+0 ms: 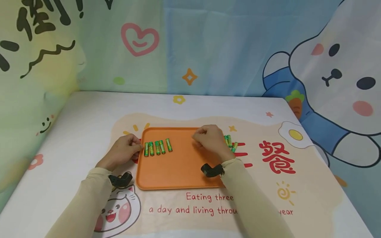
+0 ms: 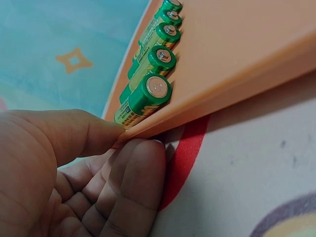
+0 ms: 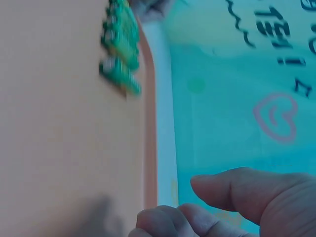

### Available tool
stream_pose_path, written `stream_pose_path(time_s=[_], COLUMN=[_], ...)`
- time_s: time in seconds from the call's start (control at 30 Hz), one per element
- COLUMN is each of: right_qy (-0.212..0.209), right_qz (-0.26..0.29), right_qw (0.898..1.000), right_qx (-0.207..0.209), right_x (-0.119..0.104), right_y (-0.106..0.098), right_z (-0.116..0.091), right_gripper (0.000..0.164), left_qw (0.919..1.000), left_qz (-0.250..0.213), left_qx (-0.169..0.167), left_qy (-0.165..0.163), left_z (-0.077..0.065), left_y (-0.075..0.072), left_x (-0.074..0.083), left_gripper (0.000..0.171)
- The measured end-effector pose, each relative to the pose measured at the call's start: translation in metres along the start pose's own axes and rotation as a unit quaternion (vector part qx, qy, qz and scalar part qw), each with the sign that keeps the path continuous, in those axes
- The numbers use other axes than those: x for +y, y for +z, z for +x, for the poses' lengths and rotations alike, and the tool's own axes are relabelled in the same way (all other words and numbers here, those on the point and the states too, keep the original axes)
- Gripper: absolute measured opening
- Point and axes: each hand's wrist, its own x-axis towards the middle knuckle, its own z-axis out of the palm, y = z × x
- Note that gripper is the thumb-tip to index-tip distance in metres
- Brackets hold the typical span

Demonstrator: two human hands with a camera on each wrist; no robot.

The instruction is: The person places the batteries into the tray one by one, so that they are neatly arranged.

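Observation:
An orange tray (image 1: pixel 178 172) lies on the table with several green batteries (image 1: pixel 157 147) in a row near its left side. The rightmost battery (image 1: pixel 168 144) lies slightly apart from the others. At the tray's left rim, my left hand (image 1: pixel 126 148) pinches the edge, thumb on top and fingers below, as the left wrist view shows. The battery (image 2: pixel 143 101) nearest the thumb has its flat end toward this camera. My right hand (image 1: pixel 209 138) is over the tray's right part, fingers loosely bent. Nothing shows between its thumb and fingers (image 3: pixel 163 222) in the right wrist view.
More green batteries (image 1: pixel 228 141) lie on the table past the tray's right side, partly hidden by the right wrist. A printed cloth (image 1: pixel 262 191) with drawings and lettering covers the table. Behind it hangs a printed backdrop (image 1: pixel 223 49).

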Motion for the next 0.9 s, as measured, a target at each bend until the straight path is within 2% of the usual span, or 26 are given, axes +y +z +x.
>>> stream_pose_path(time_s=[0.2, 0.4, 0.57, 0.9], right_qy=[0.065, 0.139, 0.176, 0.172], right_qz=[-0.005, -0.044, -0.081, -0.088], right_qw=[0.997, 0.986, 0.978, 0.978], right_qx=[0.042, 0.075, 0.075, 0.076], right_x=[0.027, 0.053, 0.066, 0.080], right_y=[-0.043, -0.074, -0.082, -0.082], right_z=[-0.009, -0.019, -0.026, -0.031], right_gripper=[0.019, 0.023, 0.031, 0.030], left_qw=[1.0000, 0.9999, 0.9999, 0.9999], left_qz=[0.006, 0.013, 0.011, 0.011], left_qx=[-0.001, 0.002, 0.004, -0.002], left_qy=[0.003, -0.001, -0.002, -0.002], left_z=[-0.003, -0.004, -0.003, -0.002], left_y=[-0.003, -0.002, -0.001, 0.002], left_x=[0.001, 0.001, 0.001, 0.004], left_gripper=[0.019, 0.019, 0.019, 0.019])
